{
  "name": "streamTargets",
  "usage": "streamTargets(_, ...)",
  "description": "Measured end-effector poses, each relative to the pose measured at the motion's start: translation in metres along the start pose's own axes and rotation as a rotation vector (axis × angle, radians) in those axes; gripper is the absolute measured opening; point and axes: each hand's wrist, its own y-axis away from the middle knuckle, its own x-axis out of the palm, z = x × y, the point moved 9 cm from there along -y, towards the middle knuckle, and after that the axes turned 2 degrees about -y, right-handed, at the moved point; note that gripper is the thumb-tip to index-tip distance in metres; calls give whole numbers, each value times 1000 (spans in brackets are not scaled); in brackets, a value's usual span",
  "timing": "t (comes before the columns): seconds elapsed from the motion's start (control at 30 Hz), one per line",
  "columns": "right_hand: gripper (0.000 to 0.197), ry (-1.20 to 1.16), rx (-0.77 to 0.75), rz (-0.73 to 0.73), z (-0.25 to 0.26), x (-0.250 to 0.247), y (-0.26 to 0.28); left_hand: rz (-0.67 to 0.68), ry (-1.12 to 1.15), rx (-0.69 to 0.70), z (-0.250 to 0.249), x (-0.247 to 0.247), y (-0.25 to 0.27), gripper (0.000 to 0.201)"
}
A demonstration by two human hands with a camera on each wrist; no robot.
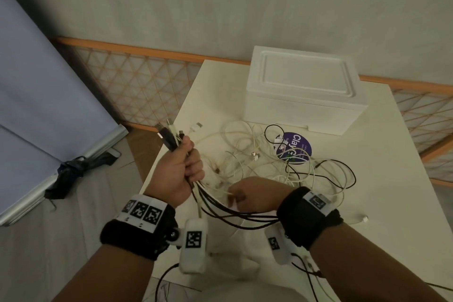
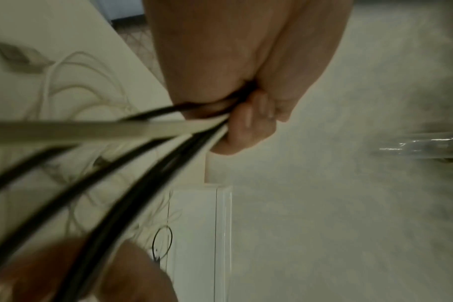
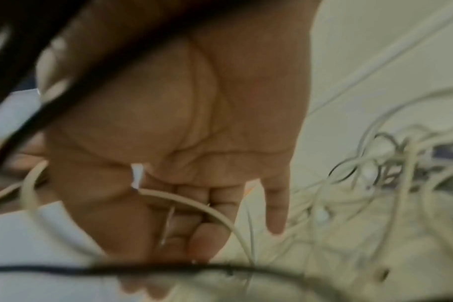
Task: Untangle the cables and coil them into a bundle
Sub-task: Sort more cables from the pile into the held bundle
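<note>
My left hand [image 1: 192, 163] is raised over the white table's [image 1: 382, 179] left edge, fist closed round a bundle of black and white cables [image 1: 208, 200]. Their plugs [image 1: 168, 135] stick up above the fist. In the left wrist view the cables [image 2: 142, 151] fan out from under the curled fingers [image 2: 256, 116]. My right hand [image 1: 235, 195] is lower, at the near side of the tangle [image 1: 272, 162], and pinches one white cable [image 3: 194, 204] whose plug [image 3: 137, 175] lies against the palm. The bundle's black strands pass under my right wrist.
A white foam box [image 1: 301, 91] stands at the table's back, a round purple sticker [image 1: 295, 147] before it under the cables. A loose white plug [image 1: 365, 218] lies at the right. An orange lattice fence [image 1: 137, 81] and a blue board [image 1: 36, 96] are left.
</note>
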Motion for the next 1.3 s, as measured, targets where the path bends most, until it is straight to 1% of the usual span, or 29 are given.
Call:
streamTargets(0.03,18,80,32,-87,-12,-13,7,-51,-51,0,-4,-9,0,35)
streamTargets(0.07,15,100,84,-197,-28,-27,14,-107,-97,7,-7,-19,0,36)
streamTargets(0.13,12,18,127,-461,-53,-57,31,-214,-167,24,-11,-39,0,37)
streamTargets(0.17,12,-42,131,-558,-60,-68,40,-248,-198,28,-10,-45,0,37)
streamTargets(0.2,13,-93,141,-612,-60,-76,45,-265,-245,33,-7,-49,-2,37)
streamTargets(0.27,17,-163,158,-657,-53,-84,50,-249,-414,51,2,-44,-6,30)
streamTargets(0.33,15,-272,117,-723,-39,-93,52,-197,-544,54,14,-21,-8,13)
streamTargets(0.37,14,-327,85,-764,-32,-98,55,-169,-560,38,22,-9,-9,8)
streamTargets(0.4,14,-364,62,-792,-26,-102,56,-140,-572,15,31,2,-10,12)
streamTargets(0.47,14,-370,15,-805,-13,-105,55,-75,-577,-10,44,21,-12,24)
streamTargets(0.53,13,-363,-20,-796,-3,-104,54,-60,-632,4,49,29,-16,32)
streamTargets(0.57,13,-385,-21,-809,-2,-103,56,-81,-659,15,49,29,-17,31)
streamTargets(0.6,14,-438,-14,-844,-5,-102,58,-107,-645,21,48,28,-18,24)
streamTargets(0.67,23,-585,13,-915,-16,-101,63,-133,-541,24,46,29,-15,14)
streamTargets(0.7,26,-607,26,-895,-19,-97,60,-111,-469,28,45,32,-13,14)
streamTargets(0.73,27,-585,31,-815,-18,-90,51,-72,-389,38,41,38,-11,13)
streamTargets(0.8,19,-441,31,-575,-9,-68,28,-8,-252,57,30,48,-6,14)
streamTargets(0.83,16,-346,37,-501,-4,-59,20,4,-219,58,26,52,-6,14)
streamTargets(0.87,15,-281,52,-475,-3,-54,14,17,-220,67,24,54,-8,13)
streamTargets(0.93,15,-295,77,-527,-5,-62,15,30,-268,84,21,53,-12,20)
streamTargets(0.97,13,-353,71,-574,-6,-71,19,31,-293,80,23,51,-13,19)
streamTargets(1.0,13,-419,52,-629,-7,-80,23,37,-320,70,25,47,-16,13)
streamTargets(1.03,13,-482,27,-682,-6,-90,28,59,-342,50,30,45,-17,14)
streamTargets(1.07,12,-537,1,-725,-5,-98,32,70,-368,16,38,42,-21,20)
streamTargets(1.1,12,-591,-29,-757,-4,-105,35,80,-384,-35,46,40,-24,22)
streamTargets(1.17,19,-716,-67,-779,-5,-112,36,85,-374,-111,59,40,-28,22)
streamTargets(1.2,22,-780,-68,-780,-9,-113,34,92,-383,-120,63,41,-31,26)
streamTargets(1.27,16,-850,-52,-817,-21,-115,31,115,-510,-68,58,49,-34,31)
streamTargets(1.3,10,-850,-37,-838,-29,-113,29,104,-556,-20,52,51,-35,26)
